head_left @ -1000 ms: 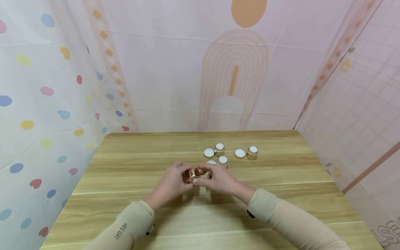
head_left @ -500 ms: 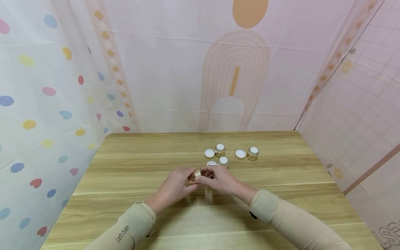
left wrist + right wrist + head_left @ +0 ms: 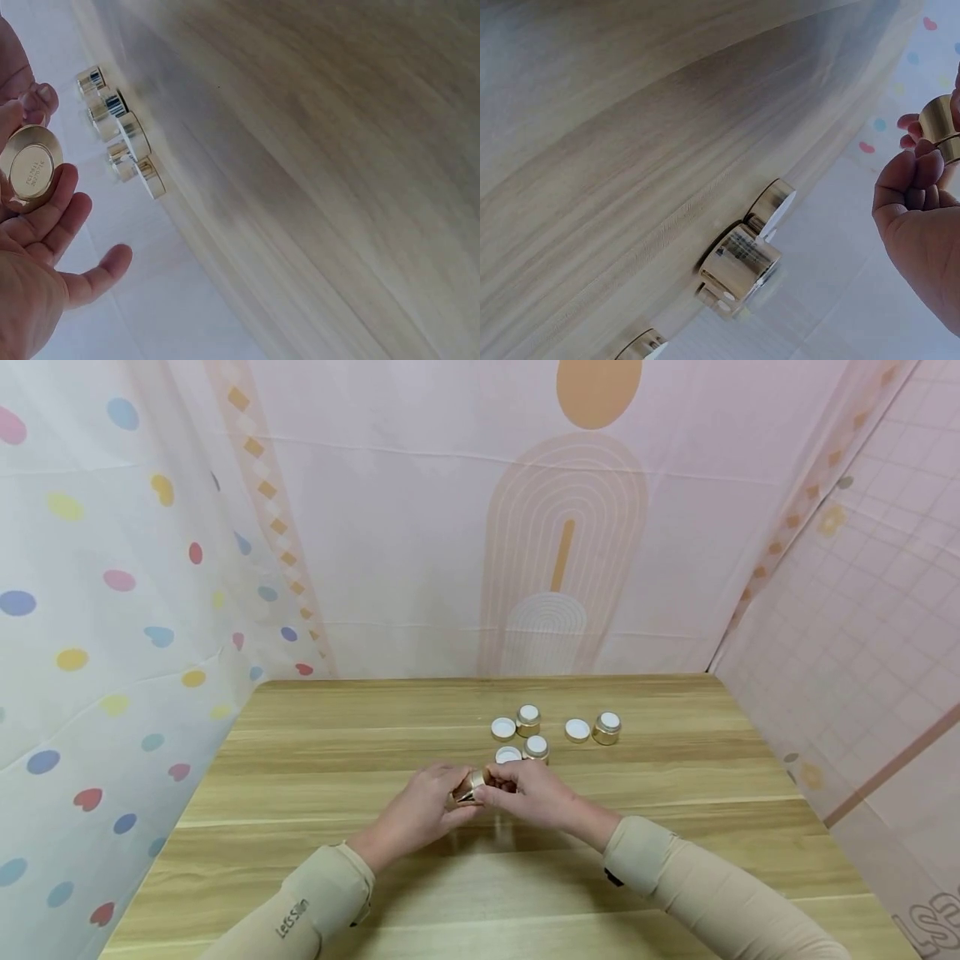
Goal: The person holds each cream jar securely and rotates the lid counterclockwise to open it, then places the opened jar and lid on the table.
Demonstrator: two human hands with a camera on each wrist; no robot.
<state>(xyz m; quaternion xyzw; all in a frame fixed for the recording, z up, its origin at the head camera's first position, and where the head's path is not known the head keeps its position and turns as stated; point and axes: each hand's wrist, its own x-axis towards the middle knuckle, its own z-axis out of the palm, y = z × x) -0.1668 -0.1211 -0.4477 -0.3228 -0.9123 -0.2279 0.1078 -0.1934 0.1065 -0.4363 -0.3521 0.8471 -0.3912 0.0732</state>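
In the head view both hands meet above the table around one small gold cosmetic jar (image 3: 462,791), tipped on its side. My left hand (image 3: 420,808) holds its body; the jar's round base (image 3: 31,171), with small print, faces the left wrist camera. My right hand (image 3: 542,795) pinches the gold lid (image 3: 951,148) at the jar's other end. Body and lid sit in line, with a thin seam between them in the right wrist view. Fingers cover much of both parts.
Beyond the hands stand three gold jars with white tops, one at the back (image 3: 528,723), one nearer (image 3: 537,750) and one at right (image 3: 607,730). Beside them lie upturned lids with white insides (image 3: 503,728). Patterned curtains (image 3: 405,552) enclose the wooden table (image 3: 337,718).
My left hand has shifted slightly right with the jar, closer to my right hand. The jar has turned a little between the fingers. The jars and lids on the table stay put.
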